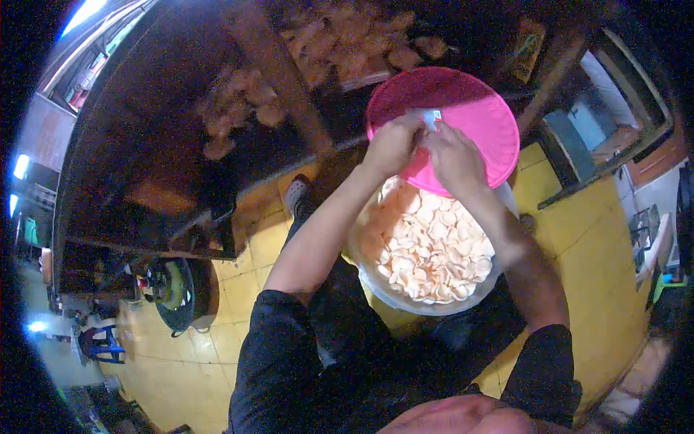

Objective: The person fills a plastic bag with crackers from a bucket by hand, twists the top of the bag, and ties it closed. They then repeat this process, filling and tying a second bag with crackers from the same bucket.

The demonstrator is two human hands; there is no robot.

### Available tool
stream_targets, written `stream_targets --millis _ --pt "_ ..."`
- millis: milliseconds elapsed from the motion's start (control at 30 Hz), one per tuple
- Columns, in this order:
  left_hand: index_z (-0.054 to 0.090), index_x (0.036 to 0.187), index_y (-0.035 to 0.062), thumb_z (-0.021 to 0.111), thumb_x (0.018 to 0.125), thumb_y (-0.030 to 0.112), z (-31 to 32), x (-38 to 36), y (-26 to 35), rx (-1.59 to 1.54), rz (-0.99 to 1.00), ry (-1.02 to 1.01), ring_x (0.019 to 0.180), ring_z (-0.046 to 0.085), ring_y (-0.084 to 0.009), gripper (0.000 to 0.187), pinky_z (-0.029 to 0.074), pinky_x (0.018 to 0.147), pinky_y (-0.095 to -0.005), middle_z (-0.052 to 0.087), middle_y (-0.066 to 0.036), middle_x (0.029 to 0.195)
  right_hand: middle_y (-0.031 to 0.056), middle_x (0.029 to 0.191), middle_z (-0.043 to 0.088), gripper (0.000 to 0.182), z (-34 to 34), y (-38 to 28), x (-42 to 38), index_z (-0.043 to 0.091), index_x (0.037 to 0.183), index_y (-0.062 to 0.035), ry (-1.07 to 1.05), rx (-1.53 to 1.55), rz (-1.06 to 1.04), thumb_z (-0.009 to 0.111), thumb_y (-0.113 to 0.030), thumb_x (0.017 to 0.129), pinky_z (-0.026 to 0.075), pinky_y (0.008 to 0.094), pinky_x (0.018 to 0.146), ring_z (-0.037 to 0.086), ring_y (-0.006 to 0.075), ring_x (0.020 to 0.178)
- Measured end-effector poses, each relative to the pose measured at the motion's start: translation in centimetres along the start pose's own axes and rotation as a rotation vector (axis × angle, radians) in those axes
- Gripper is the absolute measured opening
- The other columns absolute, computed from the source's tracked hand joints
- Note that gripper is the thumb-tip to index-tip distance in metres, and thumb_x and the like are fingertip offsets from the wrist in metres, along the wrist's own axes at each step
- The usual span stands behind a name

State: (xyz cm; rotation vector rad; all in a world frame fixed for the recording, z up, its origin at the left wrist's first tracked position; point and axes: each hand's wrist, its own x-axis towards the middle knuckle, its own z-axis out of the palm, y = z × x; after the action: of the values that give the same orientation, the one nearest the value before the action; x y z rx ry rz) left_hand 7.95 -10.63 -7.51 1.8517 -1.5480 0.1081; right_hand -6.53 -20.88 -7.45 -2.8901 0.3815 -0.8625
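Observation:
My left hand (394,148) and my right hand (459,165) meet over a round pink plastic lid or tray (486,123). The fingers of both are closed around a small, pale plastic packet (431,116), which carries a printed label. Much of the packet is hidden by my fingers. Beneath my forearms stands a wide white tub (412,309) filled with pale, curled crackers (441,249). The pink piece overlaps the tub's far rim.
A dark wooden table (152,130) spans the upper left, with piles of similar crackers (347,40) in shadow. On the yellow tiled floor (181,354) are a dark basin (177,296) and a blue stool (107,346). A stove (645,231) stands at right.

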Motion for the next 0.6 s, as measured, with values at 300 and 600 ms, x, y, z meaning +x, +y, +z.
stream_targets --millis 300,600 --pt "0.055 0.101 0.0028 0.060 0.083 0.007 -0.6 -1.3 2.3 -0.182 -0.198 0.086 0.089 0.065 -0.0412 0.019 0.051 0.074 -0.0468 0.065 -0.024 0.095 0.0169 0.116 0.065 0.024 -0.3 -1.2 -0.1 0.065 0.110 -0.0011 0.053 0.042 -0.053 0.054 -0.011 0.092 0.052 0.0409 0.088 0.064 0.0331 0.101" --pt "0.068 0.095 0.0035 0.062 0.078 0.006 -0.2 -2.8 1.2 -0.165 0.124 0.106 0.085 0.066 -0.0343 0.018 0.054 0.076 -0.0402 0.065 -0.017 0.090 0.0166 0.104 0.066 0.014 -1.3 -2.9 -0.7 0.067 0.093 -0.0016 -0.107 0.046 0.027 0.059 -0.011 0.088 0.052 0.0430 0.077 0.064 0.0360 0.093"
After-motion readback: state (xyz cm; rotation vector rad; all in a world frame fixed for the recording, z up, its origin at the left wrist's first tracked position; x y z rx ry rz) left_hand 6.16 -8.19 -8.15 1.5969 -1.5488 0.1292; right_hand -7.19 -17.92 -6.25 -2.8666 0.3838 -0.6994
